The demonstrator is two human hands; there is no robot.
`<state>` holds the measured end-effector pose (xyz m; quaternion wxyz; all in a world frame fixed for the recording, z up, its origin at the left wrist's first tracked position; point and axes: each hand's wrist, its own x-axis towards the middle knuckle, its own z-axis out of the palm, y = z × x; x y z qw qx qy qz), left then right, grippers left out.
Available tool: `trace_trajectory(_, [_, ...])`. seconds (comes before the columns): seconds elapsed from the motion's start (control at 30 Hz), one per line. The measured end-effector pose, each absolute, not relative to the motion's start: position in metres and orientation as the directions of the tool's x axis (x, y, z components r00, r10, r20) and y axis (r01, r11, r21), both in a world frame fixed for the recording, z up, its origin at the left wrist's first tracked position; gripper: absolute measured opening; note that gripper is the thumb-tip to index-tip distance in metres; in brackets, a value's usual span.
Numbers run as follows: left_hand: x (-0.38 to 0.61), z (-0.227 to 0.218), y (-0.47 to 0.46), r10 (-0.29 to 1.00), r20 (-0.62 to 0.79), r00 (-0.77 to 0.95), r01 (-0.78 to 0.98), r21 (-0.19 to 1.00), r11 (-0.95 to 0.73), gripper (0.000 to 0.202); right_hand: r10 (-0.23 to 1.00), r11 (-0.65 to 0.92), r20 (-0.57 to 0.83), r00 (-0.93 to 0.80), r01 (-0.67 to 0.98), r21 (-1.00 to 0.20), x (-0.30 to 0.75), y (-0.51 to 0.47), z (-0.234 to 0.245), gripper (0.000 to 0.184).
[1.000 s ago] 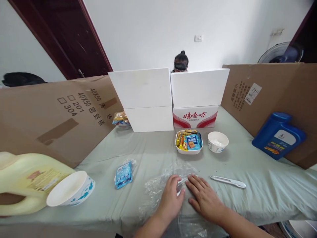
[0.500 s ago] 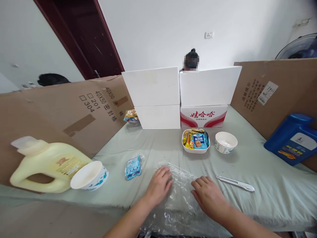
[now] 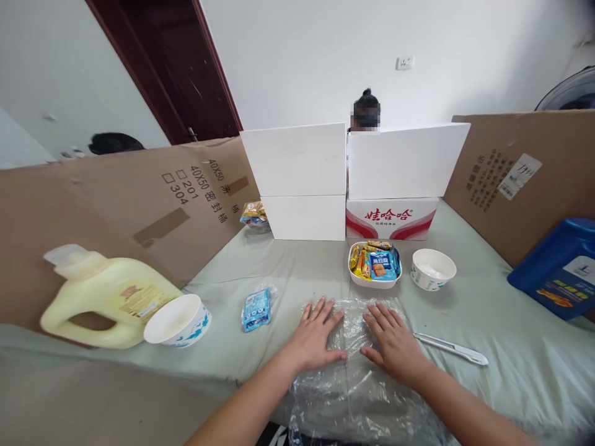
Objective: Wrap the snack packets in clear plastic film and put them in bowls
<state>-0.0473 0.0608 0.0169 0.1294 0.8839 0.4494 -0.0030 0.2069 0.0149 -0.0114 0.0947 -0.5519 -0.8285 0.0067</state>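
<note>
Head view: at the lower centre of the frame, your left hand (image 3: 318, 334) and right hand (image 3: 393, 341) rest palm down on a clear plastic sheet (image 3: 357, 396), side by side with a gap between them. Both hands are spread flat with fingers stretched out, and neither has hold of anything. The wrinkled sheet lies on the cloth-covered bench (image 3: 307, 266) and runs down to the bottom of the frame. Just beside your right hand, toward the lower right, lies a white cutter (image 3: 450, 349). Beyond the sheet, right of centre, you have a white tray (image 3: 375, 283) filled with colourful snack packets (image 3: 381, 265), with a paper bowl (image 3: 434, 282) near its right side. Left of your left hand, apart from it, is a blue packet (image 3: 256, 308). Farther out at the lower left, a second bowl (image 3: 186, 328) sits beside a pale yellow jug (image 3: 125, 288).
</note>
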Motion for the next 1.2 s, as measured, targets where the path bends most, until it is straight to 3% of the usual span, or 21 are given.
trace_trajectory(0.1, [-0.048, 0.013, 0.076, 0.805, -0.123, 0.581, 0.808, 0.203, -0.553, 0.077, 0.93, 0.367, 0.033, -0.367, 0.916, -0.159, 0.202, 0.02, -0.008, 0.082])
trace_trajectory(0.17, [-0.06, 0.011, 0.082, 0.843, -0.072, 0.533, 0.836, 0.196, -0.512, 0.066, 0.933, 0.355, 0.002, -0.36, 0.917, -0.185, 0.207, 0.02, -0.004, 0.079])
trace_trajectory(0.27, [-0.085, 0.017, 0.074, 0.855, 0.142, 0.499, 0.816, 0.253, -0.519, 0.047, 0.928, 0.369, 0.055, -0.368, 0.892, -0.26, 0.228, 0.008, 0.009, 0.065])
trace_trajectory(0.37, [-0.108, 0.03, 0.038, 0.734, 0.377, 0.565, 0.663, 0.322, -0.676, 0.036, 0.898, 0.435, 0.132, -0.42, 0.801, -0.411, 0.259, -0.019, 0.028, 0.056])
trace_trajectory(0.43, [-0.12, 0.034, 0.007, 0.611, 0.419, 0.672, 0.513, 0.331, -0.792, 0.043, 0.859, 0.495, 0.15, -0.49, 0.719, -0.487, 0.279, -0.043, 0.035, 0.062])
trace_trajectory(0.53, [-0.129, 0.026, -0.032, 0.442, 0.359, 0.822, 0.363, 0.267, -0.893, 0.068, 0.81, 0.554, 0.131, -0.572, 0.673, -0.489, 0.295, -0.075, 0.029, 0.092])
trace_trajectory(0.6, [-0.129, 0.013, -0.045, 0.417, 0.339, 0.843, 0.376, 0.182, -0.909, 0.061, 0.804, 0.569, 0.112, -0.584, 0.701, -0.43, 0.295, -0.089, 0.016, 0.092])
trace_trajectory(0.7, [-0.123, 0.0, -0.046, 0.475, 0.38, 0.794, 0.441, 0.178, -0.879, 0.046, 0.827, 0.559, 0.16, -0.54, 0.753, -0.346, 0.284, -0.098, -0.003, 0.044])
trace_trajectory(0.83, [-0.116, 0.008, -0.04, 0.613, 0.399, 0.682, 0.449, 0.434, -0.781, 0.024, 0.844, 0.537, 0.24, -0.48, 0.749, -0.388, 0.271, -0.105, -0.002, 0.016])
trace_trajectory(1.03, [-0.117, 0.024, -0.04, 0.848, 0.234, 0.475, 0.443, 0.77, -0.46, 0.019, 0.913, 0.392, 0.215, -0.346, 0.6, -0.697, 0.266, -0.118, 0.01, 0.016])
trace_trajectory(1.13, [-0.112, 0.025, -0.03, 0.919, 0.174, 0.353, 0.445, 0.833, -0.329, 0.023, 0.956, 0.289, 0.194, -0.221, 0.573, -0.767, 0.256, -0.115, 0.004, 0.021])
trace_trajectory(1.2, [-0.107, 0.025, -0.02, 0.945, 0.142, 0.294, 0.471, 0.839, -0.272, 0.024, 0.971, 0.233, 0.157, -0.179, 0.572, -0.786, 0.245, -0.106, -0.001, 0.038])
